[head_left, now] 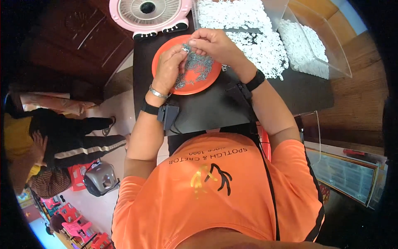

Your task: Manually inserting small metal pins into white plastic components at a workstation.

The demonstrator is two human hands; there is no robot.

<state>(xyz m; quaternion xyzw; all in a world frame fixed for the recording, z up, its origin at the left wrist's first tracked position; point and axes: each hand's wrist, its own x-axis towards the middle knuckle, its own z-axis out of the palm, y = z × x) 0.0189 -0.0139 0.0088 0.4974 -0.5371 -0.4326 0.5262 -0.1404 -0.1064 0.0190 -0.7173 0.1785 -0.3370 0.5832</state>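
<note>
Over a round orange plate (210, 83), both of my hands are raised close together. My left hand (166, 68) is closed, pinching a small white plastic clip (185, 50) at its fingertips. Just to the right, my right hand (216, 45) has its thumb and forefinger pressed together; whatever is between them is too small to make out. Loose grey metal nails or screws (200, 65) are spread over the plate beneath my hands. My right wrist is near a heap of white plastic pieces (265, 54) on the dark table (199, 112).
A pink fan (151, 14) stands at the table's far left. Clear bins (331, 56) full of white pieces (302, 47) stand at the far right. Another person (62, 137) is at the left, beside red plastic stools (76, 176). A glass-topped case (346, 174) is low at the right.
</note>
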